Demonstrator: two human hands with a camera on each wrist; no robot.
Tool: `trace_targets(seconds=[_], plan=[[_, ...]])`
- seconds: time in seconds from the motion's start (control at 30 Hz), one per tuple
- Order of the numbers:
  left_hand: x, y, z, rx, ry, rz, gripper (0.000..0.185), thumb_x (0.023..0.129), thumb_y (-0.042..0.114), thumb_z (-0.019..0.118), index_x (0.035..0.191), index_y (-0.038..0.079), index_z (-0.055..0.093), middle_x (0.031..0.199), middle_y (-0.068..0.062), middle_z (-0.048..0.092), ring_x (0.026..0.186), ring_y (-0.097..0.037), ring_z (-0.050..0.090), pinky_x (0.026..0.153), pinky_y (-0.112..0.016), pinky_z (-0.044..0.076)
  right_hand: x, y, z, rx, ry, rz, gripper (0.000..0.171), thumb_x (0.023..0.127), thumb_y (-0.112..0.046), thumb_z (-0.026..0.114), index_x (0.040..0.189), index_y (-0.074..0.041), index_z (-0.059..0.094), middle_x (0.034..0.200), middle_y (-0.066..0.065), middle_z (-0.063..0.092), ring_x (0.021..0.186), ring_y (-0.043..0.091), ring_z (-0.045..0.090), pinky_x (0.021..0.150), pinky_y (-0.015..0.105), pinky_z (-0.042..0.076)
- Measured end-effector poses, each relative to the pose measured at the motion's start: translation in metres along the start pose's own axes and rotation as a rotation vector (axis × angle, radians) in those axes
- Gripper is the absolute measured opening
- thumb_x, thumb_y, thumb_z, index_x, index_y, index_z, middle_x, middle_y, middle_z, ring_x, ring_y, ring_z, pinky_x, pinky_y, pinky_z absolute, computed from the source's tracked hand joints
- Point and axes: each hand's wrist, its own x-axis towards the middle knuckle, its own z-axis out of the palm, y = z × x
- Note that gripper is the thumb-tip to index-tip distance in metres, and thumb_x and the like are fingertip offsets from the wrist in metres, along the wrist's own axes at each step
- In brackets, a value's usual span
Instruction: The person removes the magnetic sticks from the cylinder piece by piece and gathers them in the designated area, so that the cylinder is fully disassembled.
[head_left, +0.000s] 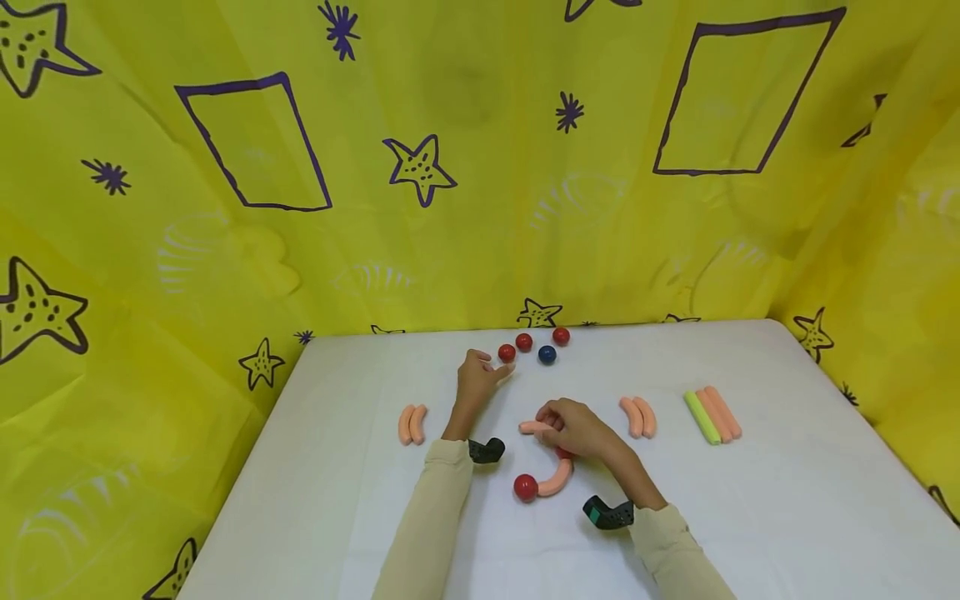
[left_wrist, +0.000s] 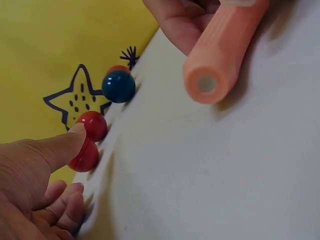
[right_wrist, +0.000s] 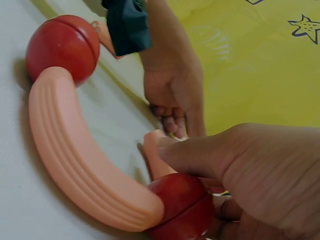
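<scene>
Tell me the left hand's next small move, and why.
Probably pinch the nearest red ball: the left hand has its thumb tip on it, unheld, while the right hand steadies a pink tube with an open end beside the joined ball-and-tube chain.

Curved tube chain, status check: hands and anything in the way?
Right hand grips peach tube at red ball joint. Left hand touches loose red ball. Nothing blocking.
</scene>
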Motion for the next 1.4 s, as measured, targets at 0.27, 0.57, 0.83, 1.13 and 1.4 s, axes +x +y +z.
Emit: trace_targets(seconds=[0.27, 0.57, 0.83, 1.13, 1.4], plan=[[-0.018, -0.012, -0.015, 0.032, -0.13, -0.02, 0.031, 0.082, 0.039, 0.062, 0.088, 0.009, 0.057, 0.076, -0.002, 0.054, 0.068, -0.013, 0.049, 0.059, -0.025, 0.039, -0.01, -0.006, -0.011, -0.014, -0.121, 0.03, 0.054, 0.073, -0.027, 0.074, 0.114, 0.001, 0.051, 0.083, 0.005, 0.051, 0.073, 0.014, 0.047, 0.063, 0.026, 0.041], [-0.043, -0.015, -0.028, 0.047, -0.25, -0.02, 0.022, 0.084, 0.033, 0.061, 0.087, 0.01, 0.062, 0.075, 0.0, 0.056, 0.067, -0.012, 0.049, 0.059, -0.024, 0.04, -0.017, -0.015, -0.018, -0.112, -0.223, 0.189, 0.053, 0.073, -0.026, 0.075, 0.115, -0.008, 0.049, 0.072, 0.004, 0.048, 0.067, 0.015, 0.045, 0.056, 0.026, 0.035], [-0.064, -0.016, -0.036, 0.039, -0.289, 0.025, 0.022, 0.086, 0.032, 0.059, 0.092, 0.011, 0.061, 0.079, 0.0, 0.057, 0.069, -0.012, 0.051, 0.061, -0.025, 0.041, -0.014, -0.015, -0.015, -0.095, -0.123, 0.139, 0.039, 0.072, -0.022, 0.076, 0.106, -0.013, 0.059, 0.075, 0.002, 0.051, 0.071, 0.016, 0.046, 0.059, 0.028, 0.039], [-0.069, -0.012, -0.037, 0.049, -0.304, 0.066, 0.024, 0.086, 0.036, 0.058, 0.095, 0.014, 0.062, 0.083, 0.002, 0.058, 0.076, -0.012, 0.051, 0.067, -0.028, 0.041, -0.002, -0.005, -0.008, -0.041, -0.014, -0.031, 0.032, 0.075, -0.017, 0.073, 0.103, -0.007, 0.061, 0.087, 0.0, 0.057, 0.079, 0.015, 0.05, 0.069, 0.029, 0.044], [-0.073, -0.012, -0.037, 0.058, -0.368, 0.1, 0.022, 0.084, 0.032, 0.061, 0.095, 0.013, 0.063, 0.08, 0.001, 0.058, 0.074, -0.012, 0.052, 0.065, -0.027, 0.043, 0.004, 0.002, 0.006, 0.045, 0.064, -0.086, 0.033, 0.076, -0.015, 0.072, 0.107, -0.01, 0.061, 0.096, -0.002, 0.061, 0.086, 0.015, 0.053, 0.075, 0.032, 0.046]])
